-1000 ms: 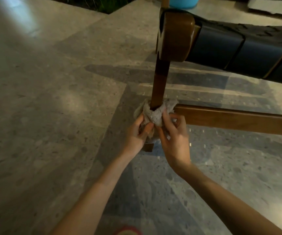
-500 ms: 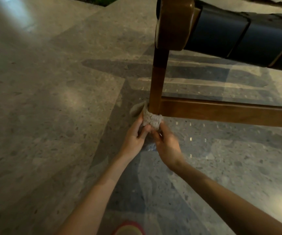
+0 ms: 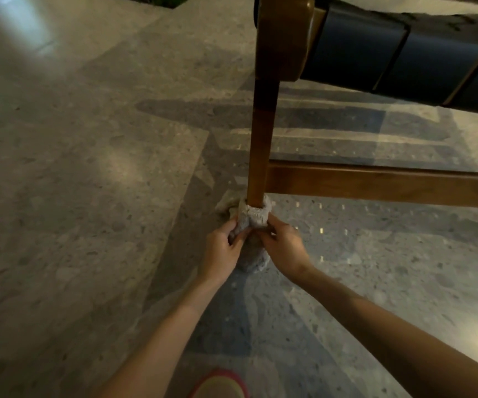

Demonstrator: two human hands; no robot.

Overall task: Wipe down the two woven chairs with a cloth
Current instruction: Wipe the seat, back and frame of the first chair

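Stone floor (image 3: 88, 196) fills my view. Left hand (image 3: 222, 248) and right hand (image 3: 285, 248) clamp their fingers on the cloth (image 3: 253, 216), which is wrapped round the chair leg (image 3: 260, 145) rising toward twelve o'clock.

The cloth (image 3: 253, 215) is wrapped around the foot of the chair leg (image 3: 260, 145), just below where the rail (image 3: 375, 185) joins it and runs off right. The left hand (image 3: 222, 249) grips the cloth at the leg's left, the right hand (image 3: 285, 249) at its right. The woven seat (image 3: 404, 61) sits above the rail; a shoe (image 3: 220, 386) rests on the floor (image 3: 74, 196) nearest the person.
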